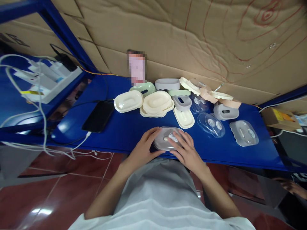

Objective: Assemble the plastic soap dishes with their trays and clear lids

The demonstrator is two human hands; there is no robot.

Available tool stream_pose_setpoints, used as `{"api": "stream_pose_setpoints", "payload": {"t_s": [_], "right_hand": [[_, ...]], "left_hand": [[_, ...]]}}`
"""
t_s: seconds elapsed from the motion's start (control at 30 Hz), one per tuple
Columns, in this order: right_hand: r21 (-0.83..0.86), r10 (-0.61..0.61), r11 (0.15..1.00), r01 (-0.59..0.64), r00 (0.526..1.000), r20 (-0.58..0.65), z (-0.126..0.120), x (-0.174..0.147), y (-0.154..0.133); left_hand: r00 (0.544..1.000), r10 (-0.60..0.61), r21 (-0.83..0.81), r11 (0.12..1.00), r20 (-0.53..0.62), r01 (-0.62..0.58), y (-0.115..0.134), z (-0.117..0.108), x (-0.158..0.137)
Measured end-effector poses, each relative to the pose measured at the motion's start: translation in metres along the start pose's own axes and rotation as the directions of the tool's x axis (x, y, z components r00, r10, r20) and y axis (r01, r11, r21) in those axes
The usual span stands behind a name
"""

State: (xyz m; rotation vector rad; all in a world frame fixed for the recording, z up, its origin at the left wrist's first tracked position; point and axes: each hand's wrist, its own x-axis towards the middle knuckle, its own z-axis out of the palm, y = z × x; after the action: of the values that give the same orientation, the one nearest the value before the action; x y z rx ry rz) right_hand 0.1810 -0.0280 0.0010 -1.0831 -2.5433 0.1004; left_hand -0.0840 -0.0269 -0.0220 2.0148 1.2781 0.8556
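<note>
A grey soap box (161, 143) with a clear lid and a white round label sits at the front edge of the blue table. My left hand (146, 145) grips its left end, fingers along the far side and thumb along the near side. My right hand (185, 148) holds the right side, its fingers laid over the lid and partly covering the label. Just beyond the box lie a small cream tray (184, 118) and a stack of cream oval trays (158, 103). A similar grey soap box with a clear lid (244, 133) stands to the right.
Clear lids (211, 124), a grey base (226, 111) and peach and cream parts are piled at the back right. On the left lie a black phone (98, 116) with a cable and a power strip (55, 84) with chargers. Cardboard (168, 38) lines the back.
</note>
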Motion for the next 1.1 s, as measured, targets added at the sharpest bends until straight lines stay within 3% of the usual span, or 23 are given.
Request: {"api": "stream_pose_setpoints", "payload": {"t_s": [0.17,0.37,0.57,0.63,0.7,0.8,0.87,0.97,1.1], "right_hand": [[-0.01,-0.069,0.998,0.069,0.998,0.006,0.002,-0.005,0.012],[0.106,0.011,0.994,-0.009,1.0,-0.019,0.004,-0.008,0.019],[0.068,0.024,0.998,-0.008,0.973,-0.229,-0.002,-0.027,0.021],[0.003,0.098,0.995,-0.104,0.925,-0.368,-0.014,-0.046,0.029],[-0.065,0.215,0.956,-0.287,0.831,-0.513,-0.027,-0.074,0.042],[-0.154,0.358,0.788,-0.596,0.647,-0.674,-0.043,-0.127,0.063],[-0.194,0.401,0.667,-0.719,0.566,-0.72,-0.047,-0.163,0.073],[-0.205,0.449,0.576,-0.791,0.516,-0.73,-0.042,-0.201,0.082],[-0.183,0.475,0.567,-0.803,0.5,-0.724,-0.037,-0.212,0.098]], "left_hand": [[0.998,0.028,-0.002,1.0,-0.055,-0.028,-0.004,0.004,-0.003],[1.0,0.019,-0.021,1.0,-0.001,-0.019,-0.002,0.002,-0.002],[0.999,0.034,-0.066,0.997,0.014,-0.033,0.003,-0.002,-0.001],[1.0,0.013,-0.089,0.996,-0.016,-0.014,0.004,-0.004,-0.002],[1.0,0.004,-0.08,0.997,-0.023,-0.006,0.006,-0.004,-0.002],[1.0,-0.003,-0.025,1.0,-0.003,0.003,0.009,-0.004,-0.001],[1.0,-0.006,0.003,1.0,0.003,0.006,0.01,-0.003,0.0],[1.0,0.001,0.037,0.999,0.004,-0.001,0.009,0.0,0.002],[0.999,0.03,0.074,0.997,-0.012,-0.029,0.008,0.003,0.001]]}}
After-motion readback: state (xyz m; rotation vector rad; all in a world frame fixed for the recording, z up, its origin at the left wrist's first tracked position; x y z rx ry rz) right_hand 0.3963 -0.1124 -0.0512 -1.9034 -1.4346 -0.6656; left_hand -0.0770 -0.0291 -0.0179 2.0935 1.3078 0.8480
